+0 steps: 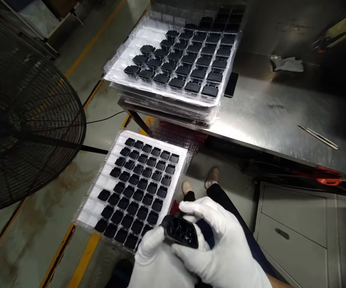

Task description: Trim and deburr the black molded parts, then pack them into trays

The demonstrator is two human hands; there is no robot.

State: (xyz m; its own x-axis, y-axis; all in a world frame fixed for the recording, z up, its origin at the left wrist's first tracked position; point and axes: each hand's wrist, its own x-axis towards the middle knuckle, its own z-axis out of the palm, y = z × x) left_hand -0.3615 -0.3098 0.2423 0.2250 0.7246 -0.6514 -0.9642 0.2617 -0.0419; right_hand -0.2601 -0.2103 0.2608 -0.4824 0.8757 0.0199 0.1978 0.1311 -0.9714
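Both my hands wear white gloves and meet low in the view. My left hand (156, 260) and my right hand (221, 244) are closed together on one black plastic part (181, 231) with round recesses on its face. A small red piece (175, 207) shows just above the part. Left of my hands, a clear plastic tray (101, 182) holds rows of similar black parts (139, 188), with empty pockets along its left side.
A stack of clear trays (121, 60) with more black parts rests on a steel table (269, 116). A white cloth (288, 64) and thin tweezers (318, 137) lie on the table. A large black fan (25, 116) stands at left; grey drawers (293, 228) at right.
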